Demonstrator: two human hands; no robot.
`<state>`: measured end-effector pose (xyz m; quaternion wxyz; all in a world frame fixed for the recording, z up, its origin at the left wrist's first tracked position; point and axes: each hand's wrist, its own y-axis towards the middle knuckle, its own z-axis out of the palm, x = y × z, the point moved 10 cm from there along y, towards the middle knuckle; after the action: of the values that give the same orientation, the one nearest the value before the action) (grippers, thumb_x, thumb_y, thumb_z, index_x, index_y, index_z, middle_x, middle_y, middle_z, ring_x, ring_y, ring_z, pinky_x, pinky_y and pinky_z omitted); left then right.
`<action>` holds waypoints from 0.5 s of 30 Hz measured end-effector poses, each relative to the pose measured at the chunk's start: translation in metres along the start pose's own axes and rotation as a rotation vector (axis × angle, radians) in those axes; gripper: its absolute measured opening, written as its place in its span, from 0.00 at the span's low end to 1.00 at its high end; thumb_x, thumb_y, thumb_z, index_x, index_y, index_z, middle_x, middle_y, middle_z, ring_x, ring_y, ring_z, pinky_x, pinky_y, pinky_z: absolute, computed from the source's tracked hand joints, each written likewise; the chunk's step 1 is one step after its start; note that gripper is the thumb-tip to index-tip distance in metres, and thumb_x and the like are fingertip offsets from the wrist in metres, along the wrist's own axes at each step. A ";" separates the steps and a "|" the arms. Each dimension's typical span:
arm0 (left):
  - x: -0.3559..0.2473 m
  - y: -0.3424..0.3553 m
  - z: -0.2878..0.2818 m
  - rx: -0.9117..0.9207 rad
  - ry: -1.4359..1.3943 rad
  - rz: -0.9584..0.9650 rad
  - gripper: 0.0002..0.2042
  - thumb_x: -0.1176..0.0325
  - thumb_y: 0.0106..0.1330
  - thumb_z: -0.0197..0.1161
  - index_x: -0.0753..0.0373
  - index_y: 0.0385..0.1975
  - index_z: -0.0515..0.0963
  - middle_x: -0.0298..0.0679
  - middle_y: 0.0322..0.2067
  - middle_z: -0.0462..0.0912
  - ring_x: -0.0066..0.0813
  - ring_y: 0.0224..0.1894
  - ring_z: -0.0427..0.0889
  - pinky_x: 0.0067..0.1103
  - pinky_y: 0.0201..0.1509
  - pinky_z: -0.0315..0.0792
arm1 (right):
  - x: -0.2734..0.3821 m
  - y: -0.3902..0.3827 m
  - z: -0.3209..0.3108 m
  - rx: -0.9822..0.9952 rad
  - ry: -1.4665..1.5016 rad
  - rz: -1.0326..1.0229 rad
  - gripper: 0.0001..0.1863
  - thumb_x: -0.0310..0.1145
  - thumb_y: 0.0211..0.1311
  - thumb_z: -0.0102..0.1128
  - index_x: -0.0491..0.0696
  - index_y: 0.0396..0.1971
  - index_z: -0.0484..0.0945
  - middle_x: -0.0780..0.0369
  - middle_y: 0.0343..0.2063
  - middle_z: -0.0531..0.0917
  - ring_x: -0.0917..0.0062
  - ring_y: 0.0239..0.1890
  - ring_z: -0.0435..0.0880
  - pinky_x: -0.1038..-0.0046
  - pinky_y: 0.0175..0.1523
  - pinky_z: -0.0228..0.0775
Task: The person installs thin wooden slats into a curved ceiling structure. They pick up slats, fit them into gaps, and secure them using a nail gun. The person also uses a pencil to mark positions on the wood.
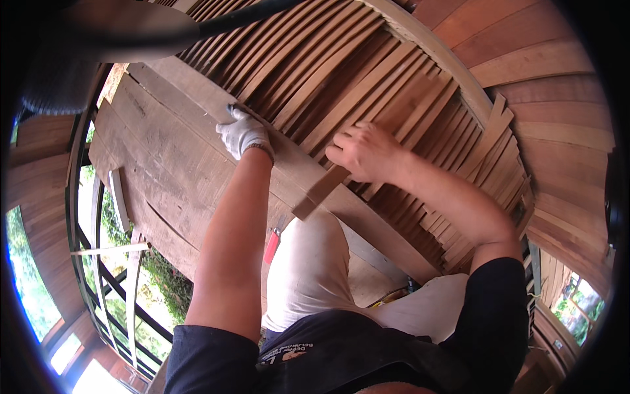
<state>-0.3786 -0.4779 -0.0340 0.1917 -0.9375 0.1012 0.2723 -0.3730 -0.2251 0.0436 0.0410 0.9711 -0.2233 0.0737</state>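
Note:
My right hand (367, 152) is bare, its fingers closed around a short brown wooden slat (319, 192). The near end of this slat sticks out over a long wooden rail and above my left knee. My left hand (244, 133), in a white glove with a dark fingertip, rests on the wooden rail (287, 150), thumb and forefinger apart. Beyond the rail, many thin wooden slats (341, 59) lie side by side in a wooden frame. Some near my right forearm lie loose and overlapping (489, 138).
Weathered planks (154, 148) spread out on the left. A red-handled tool (272, 246) lies beside my left thigh. Plank walls (545, 62) stand at the right, and a dark metal railing (98, 203) with greenery behind it is at the left. Something dark and blurred covers the top left.

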 end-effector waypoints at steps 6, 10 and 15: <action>-0.005 -0.008 0.004 0.042 -0.022 0.029 0.38 0.42 0.76 0.47 0.74 0.68 0.63 0.64 0.59 0.78 0.59 0.61 0.79 0.41 0.66 0.74 | -0.044 -0.099 -0.015 0.089 0.061 0.242 0.09 0.27 0.47 0.68 0.52 0.31 0.81 0.63 0.31 0.80 0.71 0.38 0.85 0.66 0.47 0.76; -0.001 -0.002 -0.001 0.001 -0.052 0.029 0.37 0.42 0.75 0.50 0.75 0.66 0.65 0.64 0.59 0.78 0.59 0.62 0.79 0.40 0.66 0.72 | -0.053 -0.166 -0.005 0.338 0.039 0.281 0.10 0.26 0.47 0.67 0.52 0.33 0.84 0.65 0.35 0.79 0.71 0.47 0.81 0.65 0.58 0.68; -0.002 -0.006 0.003 0.008 -0.070 0.016 0.36 0.42 0.74 0.52 0.74 0.65 0.68 0.64 0.58 0.79 0.59 0.62 0.79 0.40 0.66 0.72 | -0.077 -0.221 0.010 0.402 -0.037 0.355 0.12 0.28 0.48 0.68 0.51 0.36 0.84 0.62 0.37 0.80 0.68 0.54 0.79 0.63 0.59 0.69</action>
<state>-0.3800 -0.4712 -0.0337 0.1966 -0.9258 0.1030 0.3061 -0.3432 0.0049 0.0111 -0.1704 0.9066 -0.3715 0.1051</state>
